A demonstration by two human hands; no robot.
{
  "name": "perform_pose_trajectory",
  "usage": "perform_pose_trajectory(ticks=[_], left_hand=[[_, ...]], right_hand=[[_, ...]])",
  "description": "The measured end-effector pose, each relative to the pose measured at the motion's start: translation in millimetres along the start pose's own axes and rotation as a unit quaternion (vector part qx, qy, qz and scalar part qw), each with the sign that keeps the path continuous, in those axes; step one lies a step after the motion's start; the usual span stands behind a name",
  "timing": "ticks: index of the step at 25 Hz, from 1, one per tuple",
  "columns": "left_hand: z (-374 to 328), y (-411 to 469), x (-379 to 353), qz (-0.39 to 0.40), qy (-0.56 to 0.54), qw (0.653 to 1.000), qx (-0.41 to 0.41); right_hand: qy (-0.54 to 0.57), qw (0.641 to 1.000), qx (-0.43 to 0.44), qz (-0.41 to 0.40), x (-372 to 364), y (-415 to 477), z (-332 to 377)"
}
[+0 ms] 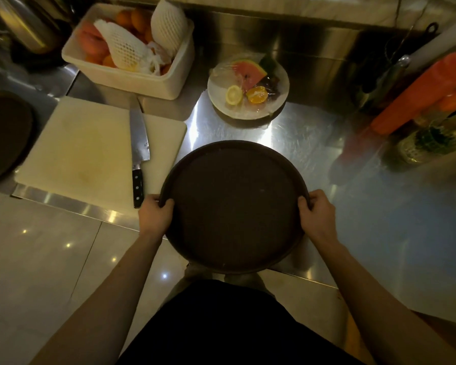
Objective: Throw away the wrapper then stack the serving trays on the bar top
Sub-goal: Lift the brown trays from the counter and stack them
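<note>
Left hand and right hand clamped on opposite rims of round tray: likely stiff, light, best gripped at rim edges.

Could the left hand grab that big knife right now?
Probably not yet. The left hand is gripping the round tray, as is the right hand. The knife lies close by on the cutting board with nothing covering it, so a freed hand could likely reach it.

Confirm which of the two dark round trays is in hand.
The serving tray at centre, gripped at its rim by left hand and right hand. The other tray sits untouched at the left edge.
</note>
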State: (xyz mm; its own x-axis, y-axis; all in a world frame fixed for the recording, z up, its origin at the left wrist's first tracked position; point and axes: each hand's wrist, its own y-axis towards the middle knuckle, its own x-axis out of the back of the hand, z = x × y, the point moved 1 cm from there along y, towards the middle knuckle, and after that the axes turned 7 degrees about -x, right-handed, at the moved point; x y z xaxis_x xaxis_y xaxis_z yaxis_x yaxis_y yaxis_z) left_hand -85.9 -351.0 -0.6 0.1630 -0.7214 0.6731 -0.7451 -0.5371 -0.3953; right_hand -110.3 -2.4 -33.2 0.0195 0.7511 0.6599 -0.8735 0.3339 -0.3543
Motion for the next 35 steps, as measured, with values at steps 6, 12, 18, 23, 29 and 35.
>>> perform_pose_trajectory(ticks=[6,12,18,23,29,35], left_hand=[[18.2,-11.6,44.5,-0.082,-0.053,0.995,-0.004],[65.1,-25.9,116.8,-0.170,-0.137,0.976,0.026],[149.5,-45.5,207.9,-0.257,-0.210,0.939,0.090],[237.9,-76.0,291.4,-0.313,-0.258,0.907,0.112],[323.6,-106.1,365.2,-0.378,-0.276,0.871,0.150],[368.5,-98.4,400.4,-0.412,-0.311,0.836,0.187]], right_hand=[[0.035,0.998,0.054,-0.008,-13.5,-10.1,45.6],[0.023,0.988,0.149,0.038,-59.8,-45.2,116.2],[-0.002,0.975,0.208,0.083,-135.3,-119.3,175.5],[-0.014,0.957,0.255,0.135,-214.4,-204.2,218.3],[-0.044,0.927,0.316,0.197,-289.4,-292.4,258.3],[-0.064,0.898,0.370,0.230,-352.1,-317.6,303.6]])
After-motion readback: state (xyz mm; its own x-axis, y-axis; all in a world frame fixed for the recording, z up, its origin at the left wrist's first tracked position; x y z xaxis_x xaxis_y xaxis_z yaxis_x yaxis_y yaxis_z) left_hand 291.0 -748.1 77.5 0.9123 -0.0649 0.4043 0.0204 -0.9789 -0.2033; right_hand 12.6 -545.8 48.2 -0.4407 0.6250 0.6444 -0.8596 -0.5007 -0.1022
